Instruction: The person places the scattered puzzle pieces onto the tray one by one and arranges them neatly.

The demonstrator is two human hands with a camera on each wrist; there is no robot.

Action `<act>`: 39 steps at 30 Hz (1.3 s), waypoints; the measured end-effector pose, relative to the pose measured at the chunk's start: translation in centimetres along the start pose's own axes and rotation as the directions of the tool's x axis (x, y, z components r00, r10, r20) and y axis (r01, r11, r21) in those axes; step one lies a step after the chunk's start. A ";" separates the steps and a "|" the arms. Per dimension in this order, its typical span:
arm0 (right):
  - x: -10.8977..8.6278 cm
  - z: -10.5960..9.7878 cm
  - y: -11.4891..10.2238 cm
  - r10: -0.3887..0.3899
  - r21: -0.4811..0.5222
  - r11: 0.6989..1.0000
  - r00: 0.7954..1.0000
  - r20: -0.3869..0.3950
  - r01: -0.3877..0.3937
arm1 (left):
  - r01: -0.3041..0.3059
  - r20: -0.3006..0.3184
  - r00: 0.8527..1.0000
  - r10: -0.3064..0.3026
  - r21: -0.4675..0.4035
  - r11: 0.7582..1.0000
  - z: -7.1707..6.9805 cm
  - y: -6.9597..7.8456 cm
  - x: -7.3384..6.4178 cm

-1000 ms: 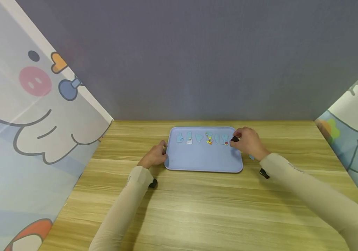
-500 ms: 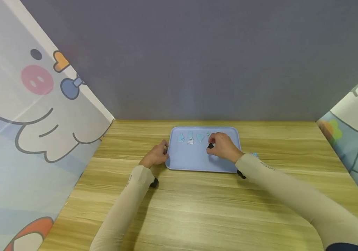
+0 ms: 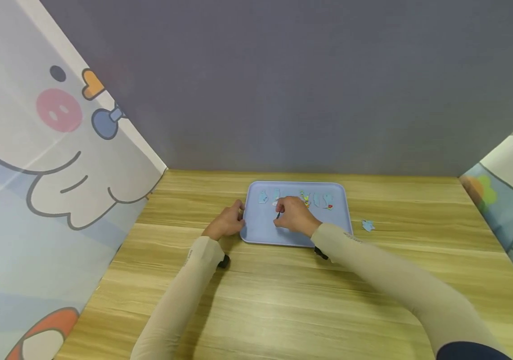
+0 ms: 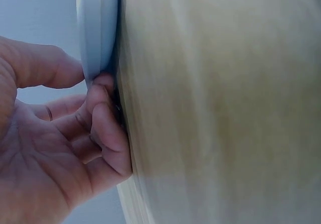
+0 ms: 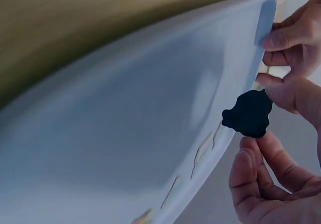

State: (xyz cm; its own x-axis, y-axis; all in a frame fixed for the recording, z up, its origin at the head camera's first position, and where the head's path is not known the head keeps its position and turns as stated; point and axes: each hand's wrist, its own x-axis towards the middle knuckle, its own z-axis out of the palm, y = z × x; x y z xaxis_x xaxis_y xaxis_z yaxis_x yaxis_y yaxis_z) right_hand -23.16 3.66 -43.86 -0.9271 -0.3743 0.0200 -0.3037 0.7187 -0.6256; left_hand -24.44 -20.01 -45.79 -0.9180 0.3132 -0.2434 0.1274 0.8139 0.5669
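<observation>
My left hand (image 3: pixel 226 221) grips the left edge of a light blue tray (image 3: pixel 256 227); in the left wrist view the thumb lies at the rim (image 4: pixel 98 33) with curled fingers beneath it. Over the tray's middle, my right hand (image 3: pixel 298 216) pinches a small irregular puzzle piece by its edges. Its dark side (image 5: pixel 250 114) faces the right wrist camera, and its other side is hidden. Light blue puzzle pieces stand in a row along the tray's far side, among them one with a yellow print (image 3: pixel 305 196) and one with a red spot (image 3: pixel 328 201). My right hand partly covers the row.
A few light blue pieces (image 3: pixel 367 225) lie on the wooden table (image 3: pixel 283 300) to the right of the tray. A grey wall (image 3: pixel 283 90) rises behind the table, and cartoon-printed panels (image 3: pixel 58 150) flank it.
My right hand has moved left with the dark-backed puzzle piece, from the tray's right edge to above its middle. The pieces to the tray's right are uncovered. My left hand keeps its grip.
</observation>
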 end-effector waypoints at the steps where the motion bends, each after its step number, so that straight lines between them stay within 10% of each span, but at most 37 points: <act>1: 0.2 0.2 -0.1 -0.002 0.005 1.000 1.000 0.002 0.002 | -0.001 0.001 1.000 0.001 -0.001 1.000 0.0 0.0 0.1; 39: 1.2 1.0 0.4 -0.027 -0.033 0.999 0.999 0.020 0.027 | -0.004 -0.015 1.000 0.004 0.004 1.000 0.1 -0.1 0.1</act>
State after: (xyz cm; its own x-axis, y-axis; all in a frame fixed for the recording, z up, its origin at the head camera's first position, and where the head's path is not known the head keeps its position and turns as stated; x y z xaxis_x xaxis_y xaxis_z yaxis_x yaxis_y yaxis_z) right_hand -24.16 2.87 -44.87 -0.9142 -0.4047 0.0215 -0.3360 0.7274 -0.5984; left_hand -24.53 -19.96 -45.99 -0.9229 0.3091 -0.2294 0.1324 0.8145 0.5648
